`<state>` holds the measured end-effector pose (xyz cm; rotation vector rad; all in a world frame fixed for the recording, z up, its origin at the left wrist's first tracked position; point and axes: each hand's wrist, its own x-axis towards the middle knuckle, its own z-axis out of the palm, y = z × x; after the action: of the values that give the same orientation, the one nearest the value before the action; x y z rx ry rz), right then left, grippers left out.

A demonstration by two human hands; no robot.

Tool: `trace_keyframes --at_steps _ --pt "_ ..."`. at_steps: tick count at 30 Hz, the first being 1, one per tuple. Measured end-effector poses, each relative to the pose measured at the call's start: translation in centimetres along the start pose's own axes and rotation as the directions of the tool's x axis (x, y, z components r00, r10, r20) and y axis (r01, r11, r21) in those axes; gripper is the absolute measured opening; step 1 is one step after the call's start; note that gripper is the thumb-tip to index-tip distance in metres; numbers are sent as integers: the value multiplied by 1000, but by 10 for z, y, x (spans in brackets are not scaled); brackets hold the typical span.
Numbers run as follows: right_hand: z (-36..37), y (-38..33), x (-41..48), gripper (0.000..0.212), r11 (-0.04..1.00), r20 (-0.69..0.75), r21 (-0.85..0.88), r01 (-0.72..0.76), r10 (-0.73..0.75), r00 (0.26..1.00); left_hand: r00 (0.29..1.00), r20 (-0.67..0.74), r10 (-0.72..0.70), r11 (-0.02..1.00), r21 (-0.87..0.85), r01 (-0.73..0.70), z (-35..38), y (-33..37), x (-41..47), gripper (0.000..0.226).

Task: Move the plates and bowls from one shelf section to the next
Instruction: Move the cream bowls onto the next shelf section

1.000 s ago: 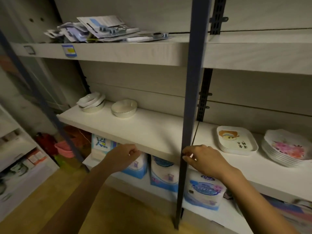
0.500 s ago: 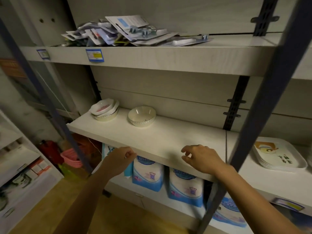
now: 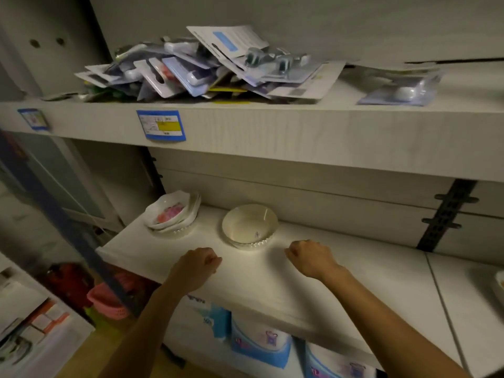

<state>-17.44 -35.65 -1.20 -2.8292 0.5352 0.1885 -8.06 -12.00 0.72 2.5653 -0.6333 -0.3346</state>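
Observation:
A cream bowl [image 3: 249,226] stands upright on the white middle shelf [image 3: 300,282], towards the back. Left of it a small stack of white flowered bowls [image 3: 172,214] leans in the shelf's far left corner. My left hand [image 3: 197,267] hovers over the shelf's front, just short of the cream bowl and to its left, fingers curled, holding nothing. My right hand [image 3: 311,256] is to the bowl's right at the same depth, also curled and empty. A plate's rim [image 3: 500,285] shows at the right edge in the neighbouring section.
The upper shelf [image 3: 272,126] hangs low over the bowls and carries a heap of blister packs [image 3: 207,66]. A dark upright bracket [image 3: 447,214] marks the section seam. Below are blue-and-white bags [image 3: 259,342], a pink basket [image 3: 109,300], and a blue post [image 3: 54,214] at left.
The view has shifted left and closer to the left section. Both hands rose from the shelf's front edge and moved in over the shelf on either side of the cream bowl.

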Motion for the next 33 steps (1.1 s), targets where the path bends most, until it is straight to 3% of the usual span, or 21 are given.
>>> trace_keyframes --at_steps 7,11,16,20,24,28,33 --pt "14 -25 67 60 974 123 89 -208 197 973 995 99 20 1000 -15 -19 -7 -24 45 24" --pt "17 -39 91 58 952 132 114 -285 270 954 991 127 43 998 -46 -38 -9 -40 59 28" --pt "18 -52 112 30 909 121 115 -401 388 914 983 174 62 997 -49 -54 -17 -60 70 23" --pt "14 -54 114 18 836 145 266 -480 457 878 979 192 69 997 -60 -58 -24 -73 79 27" --pt "8 -51 111 35 783 94 464 -414 421 902 966 246 83 993 -99 -60 -24 -75 89 21" --pt "-5 -52 93 44 797 -12 518 -312 372 928 947 320 44 991 -133 -1 -19 -69 103 22" --pt "-26 -39 35 34 700 -112 679 -222 397 911 936 344 -67 973 -185 138 -9 -49 123 33"
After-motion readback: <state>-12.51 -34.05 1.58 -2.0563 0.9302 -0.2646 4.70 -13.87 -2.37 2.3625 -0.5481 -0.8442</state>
